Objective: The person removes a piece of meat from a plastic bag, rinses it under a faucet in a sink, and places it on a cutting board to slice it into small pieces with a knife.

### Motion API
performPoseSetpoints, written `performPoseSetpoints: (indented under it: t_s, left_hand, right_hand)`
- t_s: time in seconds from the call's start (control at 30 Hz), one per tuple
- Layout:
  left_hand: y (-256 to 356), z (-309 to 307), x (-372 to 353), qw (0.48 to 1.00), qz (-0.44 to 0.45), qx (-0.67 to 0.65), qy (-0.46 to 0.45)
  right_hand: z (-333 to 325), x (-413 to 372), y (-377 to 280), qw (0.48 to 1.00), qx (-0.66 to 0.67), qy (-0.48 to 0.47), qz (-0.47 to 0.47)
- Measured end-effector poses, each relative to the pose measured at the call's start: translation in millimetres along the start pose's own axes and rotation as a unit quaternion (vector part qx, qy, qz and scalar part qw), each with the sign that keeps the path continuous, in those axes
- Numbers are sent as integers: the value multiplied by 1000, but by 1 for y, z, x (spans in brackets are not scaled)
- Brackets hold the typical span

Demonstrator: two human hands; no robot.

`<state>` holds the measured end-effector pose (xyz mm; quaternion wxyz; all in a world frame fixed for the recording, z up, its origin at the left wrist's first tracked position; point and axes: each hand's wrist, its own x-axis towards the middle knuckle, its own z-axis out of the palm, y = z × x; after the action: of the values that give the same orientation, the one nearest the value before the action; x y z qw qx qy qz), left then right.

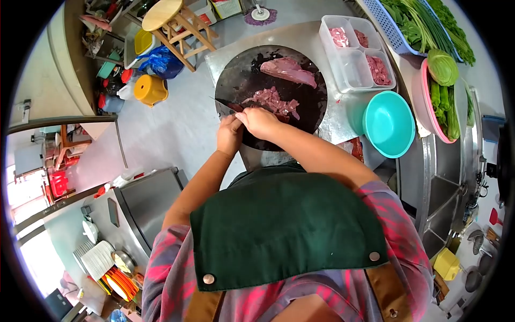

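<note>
My right hand (258,122) is closed around a knife (229,105), whose blade points to the upper left over the edge of a round dark cutting board (236,70). Close against it, my left hand (229,133) has its fingers bent together beside the blade; what they pinch, if anything, is hidden. Just above my right hand lies a pile of cut raw meat (271,101). A larger whole piece of raw meat (288,71) rests farther up the board.
Right of the board stand a divided clear plastic container (355,72) with meat pieces in three compartments and a turquoise bowl (390,124). Beyond are a pink basin (429,102) of vegetables and a blue basket (391,27) of greens. A wooden stool (179,29) stands at upper left.
</note>
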<state>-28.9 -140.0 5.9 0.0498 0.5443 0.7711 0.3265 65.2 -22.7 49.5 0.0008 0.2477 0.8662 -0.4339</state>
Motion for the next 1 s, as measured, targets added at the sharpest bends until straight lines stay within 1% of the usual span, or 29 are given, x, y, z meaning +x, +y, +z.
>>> performPoseSetpoints:
  t_s: [0.03,0.1,0.13,0.17,0.2,0.27,0.3,0.37,0.5,0.57,0.6,0.67,0.77,0.87,0.9,0.93,1.0]
  left_hand:
    - [2,3,-1,1000,5,-4,15]
    - [5,5,-5,999,22,-2,43]
    - [8,3,-3,999,19,-3,45]
    - [12,-2,-2,998,38,12,55]
    - [15,-5,-4,996,55,27,62]
    - [11,-5,-5,997,50,21,46]
    - [10,-5,-4,998,52,17,30]
    - [7,-3,-3,998,56,16,31]
    - [8,0,-2,998,44,8,45]
    - [6,3,-3,999,38,1,39]
    - [5,4,-3,999,32,-5,37]
    - [2,4,-3,999,37,-8,33]
    - [2,1,-1,999,39,-9,36]
    - [2,3,-2,999,25,-13,41]
    - [2,2,-1,999,29,-18,35]
    - [3,1,-3,999,34,-24,27]
    - [-1,2,-5,999,34,-15,25]
  right_hand:
    - [-3,-2,2,1000,1,3,-1]
    - [-15,-26,14,998,16,-44,34]
    - [-23,-39,24,998,34,-58,15]
    - [-19,-48,48,995,-14,-35,-95]
    - [-37,-64,34,992,106,-34,51]
    - [-43,-78,30,992,100,4,74]
    - [-43,-82,25,992,101,4,74]
    - [-43,-89,18,993,111,2,31]
    - [-39,-88,20,996,87,-8,34]
    - [-37,-72,14,998,51,-24,21]
    - [-30,-58,13,998,53,-23,23]
    - [-12,-33,15,998,59,7,9]
    - [-13,-40,15,998,61,0,24]
    - [-22,-76,23,996,77,-15,48]
    - [-22,-79,22,997,55,-11,49]
    - [-20,-77,19,997,55,-15,52]
    - [-16,-52,6,999,30,-7,27]
